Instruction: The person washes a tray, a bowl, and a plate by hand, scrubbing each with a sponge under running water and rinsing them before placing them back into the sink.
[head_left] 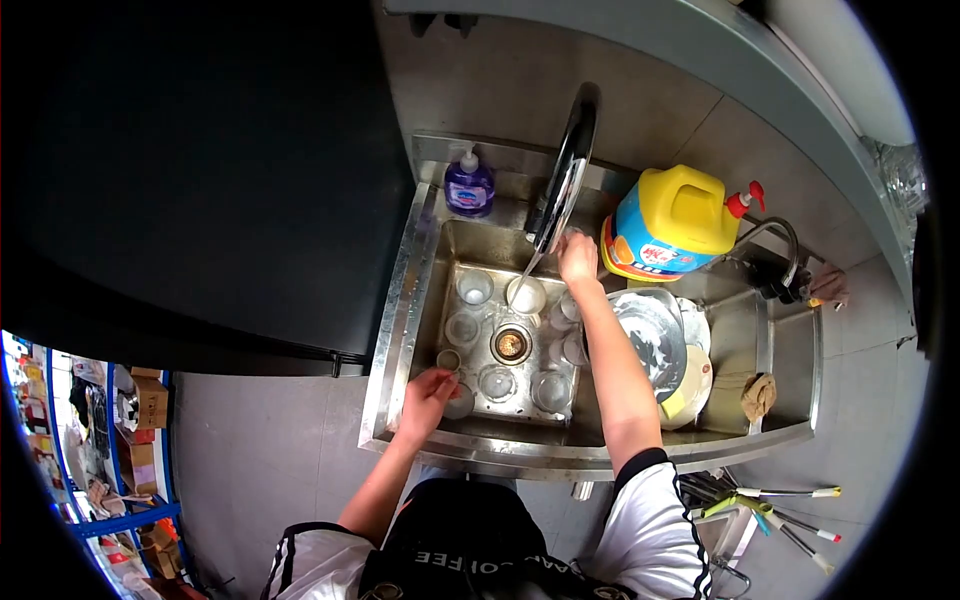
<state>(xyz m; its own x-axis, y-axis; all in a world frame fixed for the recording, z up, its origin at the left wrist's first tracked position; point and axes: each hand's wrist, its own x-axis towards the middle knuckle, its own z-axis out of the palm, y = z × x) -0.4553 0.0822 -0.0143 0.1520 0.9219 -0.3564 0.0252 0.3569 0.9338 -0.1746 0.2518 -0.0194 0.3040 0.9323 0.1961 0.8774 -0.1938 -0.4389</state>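
Note:
My left hand (428,398) is at the left side of the sink's left basin, its fingers closed on a small cup (448,360). My right hand (577,260) reaches to the back of the basin, right beside the black and chrome faucet (568,175). Its fingers are bent together, and what they grip is hard to make out. Water runs from the spout into a white-looking cup (526,295). Several clear glasses stand around the drain (511,345), among them a glass (474,287) at the back left and a glass (551,390) at the front right.
A purple soap bottle (469,187) stands on the back ledge. To the right is a yellow detergent jug (685,215) with a red pump. The right basin holds a soapy bowl (650,340) and plates. A brown cloth (758,396) hangs over the divider.

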